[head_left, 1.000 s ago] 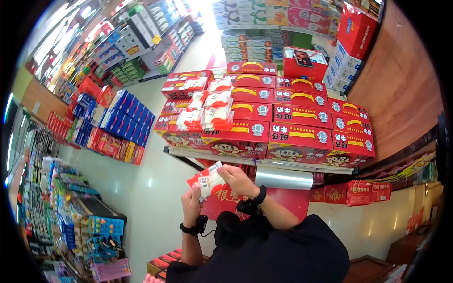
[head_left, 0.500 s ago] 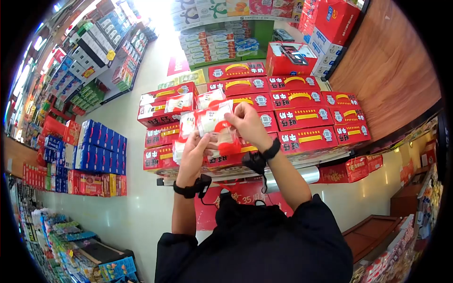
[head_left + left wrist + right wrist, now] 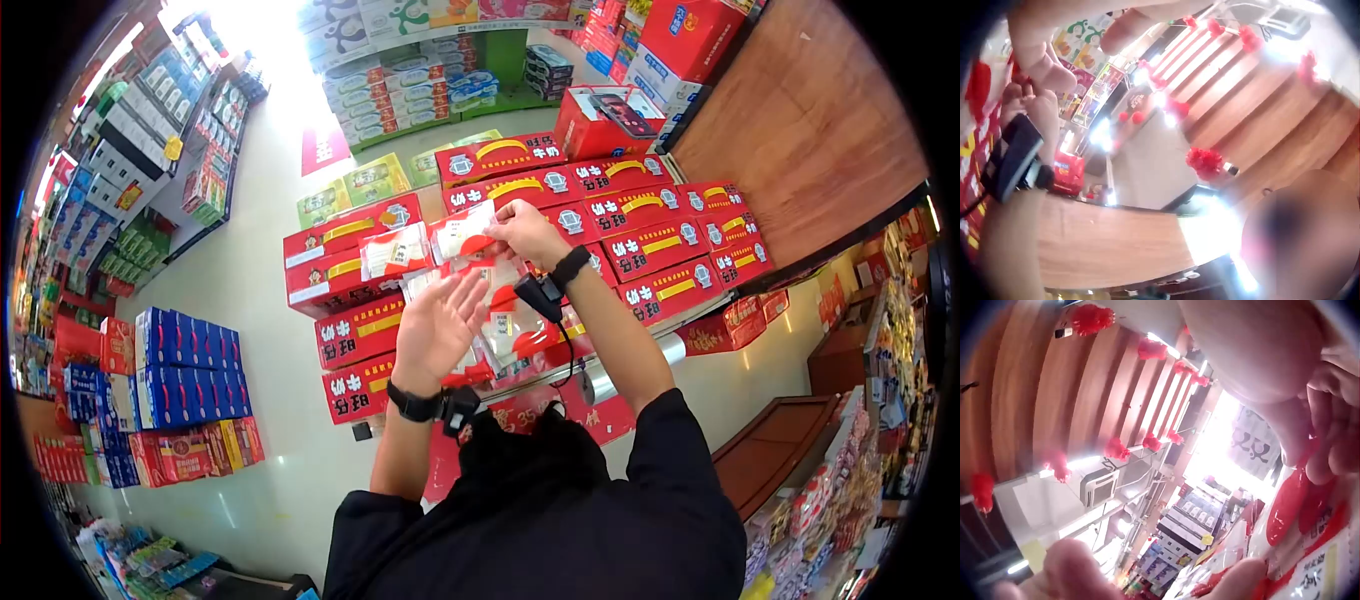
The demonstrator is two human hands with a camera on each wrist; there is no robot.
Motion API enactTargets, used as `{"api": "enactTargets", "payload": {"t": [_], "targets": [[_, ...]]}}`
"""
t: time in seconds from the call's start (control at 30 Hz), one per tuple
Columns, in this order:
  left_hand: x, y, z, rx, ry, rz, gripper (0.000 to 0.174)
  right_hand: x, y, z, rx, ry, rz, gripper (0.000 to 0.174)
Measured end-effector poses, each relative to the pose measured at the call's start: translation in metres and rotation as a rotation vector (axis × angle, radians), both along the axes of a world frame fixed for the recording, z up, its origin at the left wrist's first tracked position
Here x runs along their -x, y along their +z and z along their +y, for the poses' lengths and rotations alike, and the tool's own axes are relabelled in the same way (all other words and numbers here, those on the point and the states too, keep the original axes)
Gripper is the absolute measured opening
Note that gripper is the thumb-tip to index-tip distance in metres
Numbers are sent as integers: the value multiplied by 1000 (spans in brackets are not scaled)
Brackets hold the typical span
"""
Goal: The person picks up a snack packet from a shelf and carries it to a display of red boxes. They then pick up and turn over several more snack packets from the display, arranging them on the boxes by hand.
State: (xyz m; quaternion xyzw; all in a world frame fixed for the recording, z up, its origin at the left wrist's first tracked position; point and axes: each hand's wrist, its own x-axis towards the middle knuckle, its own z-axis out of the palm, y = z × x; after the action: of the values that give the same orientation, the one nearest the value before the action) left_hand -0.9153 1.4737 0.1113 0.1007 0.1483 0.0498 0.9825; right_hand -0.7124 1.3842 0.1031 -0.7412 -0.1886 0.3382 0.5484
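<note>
In the head view, my right hand (image 3: 528, 232) pinches the right end of a flat white-and-red plastic packet (image 3: 465, 232) over the stacked red milk cartons (image 3: 655, 240). The right wrist view has the curled fingers (image 3: 1329, 412) close up, at the red part of a shiny packet (image 3: 1288, 506). My left hand (image 3: 437, 330) is turned palm up, its fingers loosely extended with nothing gripped. Another packet (image 3: 395, 252) lies just left of the pinched one. More packets (image 3: 515, 325) lie on the cartons between my hands, partly hidden by the left hand.
An opened red box (image 3: 590, 125) with a phone (image 3: 625, 113) on top stands at the back right. To its right rises a wood panel (image 3: 800, 100). Green cartons (image 3: 375, 180) sit behind the stack. Blue boxes (image 3: 190, 365) are piled across the aisle at left.
Both hands held the packet near the body, then moved forward over the cartons. The left hand has since let go and turned palm up; the right hand still pinches a packet, farther forward.
</note>
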Motion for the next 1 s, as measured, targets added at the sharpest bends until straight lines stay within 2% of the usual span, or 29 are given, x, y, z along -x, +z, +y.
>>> {"api": "enactTargets", "payload": {"t": [0.07,0.1,0.17,0.2,0.23,0.3,0.37,0.43,0.5,0.57,0.67,0.77,0.83,0.9,0.93,1.0], "targets": [[8,3,-3,137,-60,-32,33,2,-5,0,56,-12,-213,36],[12,5,-5,143,-77,-32,33,3,-6,-1,64,-28,-213,36],[20,14,-12,141,-115,-78,36,5,-7,-9,121,0,-644,39],[23,17,-16,122,-125,-67,38,11,4,-14,163,-33,-583,41],[25,19,-19,125,-142,-65,41,13,8,-20,166,-58,-642,39],[30,30,-29,113,-172,-70,44,26,19,-40,111,-105,-591,38],[34,36,-41,80,-206,-92,48,46,31,-67,-17,-74,-651,36],[37,37,-59,53,-232,-121,52,78,54,-101,-55,14,-475,31],[37,35,-84,16,-311,-162,50,109,60,-140,-180,66,-403,28],[35,41,-116,-5,-377,-130,45,135,53,-177,-201,16,-287,26],[35,30,-175,-75,-528,4,34,173,22,-236,-241,-247,-281,25],[35,18,-252,-169,-652,44,27,204,-17,-301,-345,-441,73,28],[34,13,-309,-273,-722,26,16,217,-13,-354,-275,-493,43,30],[40,12,-363,-352,-777,75,13,230,-18,-407,-202,-549,115,31],[41,12,-387,-396,-828,67,13,237,-15,-431,-245,-598,-5,33],[43,14,-433,-485,-979,33,12,252,-10,-477,-271,-688,-24,31]]}}
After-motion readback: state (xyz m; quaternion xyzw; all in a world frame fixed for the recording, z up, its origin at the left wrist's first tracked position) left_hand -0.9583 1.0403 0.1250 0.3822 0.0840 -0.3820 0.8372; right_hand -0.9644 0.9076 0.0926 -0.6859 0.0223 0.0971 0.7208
